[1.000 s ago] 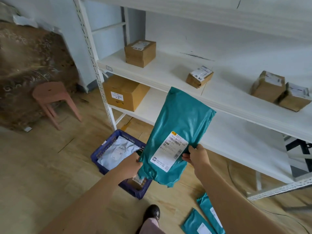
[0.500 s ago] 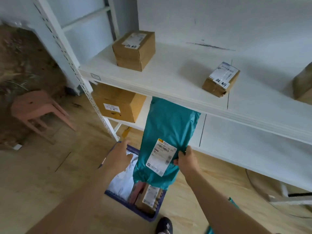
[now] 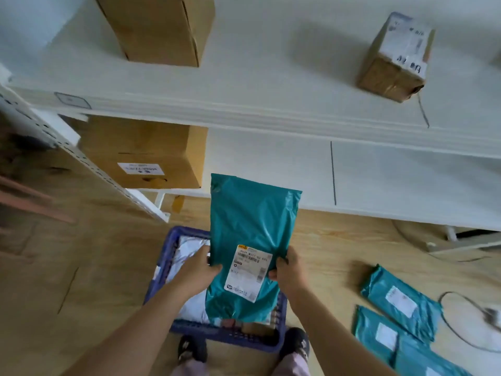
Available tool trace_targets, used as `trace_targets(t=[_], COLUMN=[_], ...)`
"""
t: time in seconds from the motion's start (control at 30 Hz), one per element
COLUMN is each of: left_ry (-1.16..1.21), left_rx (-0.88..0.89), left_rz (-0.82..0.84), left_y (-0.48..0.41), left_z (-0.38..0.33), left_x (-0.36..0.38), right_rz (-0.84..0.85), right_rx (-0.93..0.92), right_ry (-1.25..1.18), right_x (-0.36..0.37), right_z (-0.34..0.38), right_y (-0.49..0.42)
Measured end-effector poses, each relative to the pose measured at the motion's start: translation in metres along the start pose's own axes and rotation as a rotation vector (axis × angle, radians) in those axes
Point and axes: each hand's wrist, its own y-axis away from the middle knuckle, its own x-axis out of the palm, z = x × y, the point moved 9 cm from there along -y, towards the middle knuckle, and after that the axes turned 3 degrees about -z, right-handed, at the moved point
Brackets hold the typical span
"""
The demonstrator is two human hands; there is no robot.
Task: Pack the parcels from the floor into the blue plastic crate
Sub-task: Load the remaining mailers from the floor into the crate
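The left hand (image 3: 199, 270) has rejoined the right hand (image 3: 288, 272) in gripping the teal poly mailer (image 3: 249, 229), now upright over the blue plastic crate (image 3: 230, 337), seemingly ready to lower in.

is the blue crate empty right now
No, a silvery-white parcel lies inside the blue crate, below the teal parcel gripped by the left hand and right hand.

We read no text with certainty. The white label (image 3: 249, 272) on the upright parcel (image 3: 252, 221) carries barcodes and a blurred line of characters. Labels on the lower box (image 3: 141, 147), the small box (image 3: 393, 74) and the floor parcels (image 3: 400, 301) are illegible.
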Motion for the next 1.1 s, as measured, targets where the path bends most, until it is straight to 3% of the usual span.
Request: trace_targets(t=[0.2, 0.47, 0.7, 0.8, 0.87, 0.97, 1.03, 1.1], left_ry=[-0.059, -0.106, -0.048, 0.029, -0.092, -0.545, -0.7, -0.813], left_rx=[-0.098, -0.23, -0.259, -0.197, -0.113, 0.066, 0.27, 0.495], left_rz=[0.125, 0.183, 0.182, 0.224, 0.213, -0.011, -0.204, -0.269], left_y=[-0.083, -0.177, -0.225, -0.23, -0.235, -0.242, -0.244, -0.25], left_z=[0.085, 0.216, 0.275, 0.275, 0.273, 0.257, 0.23, 0.206], left_x=[0.027, 0.087, 0.118, 0.13, 0.134, 0.116, 0.102, 0.102], right_rz=[-0.091, 0.032, 0.099, 0.025, -0.008, 0.027, 0.081, 0.105], right_rx=[0.117, 0.256, 0.253, 0.185, 0.093, -0.112, -0.246, -0.288], right_ry=[0.021, 0.052, 0.164, 0.311, 0.521, 0.773, 0.887, 0.939], right_x=[0.067, 0.159, 0.203, 0.21, 0.212, 0.219, 0.227, 0.231], right_z=[-0.083, -0.209, -0.253, -0.252, -0.244, -0.222, -0.209, -0.197], right_y=[-0.051, -0.123, -0.163, -0.162, -0.154, -0.152, -0.16, -0.176])
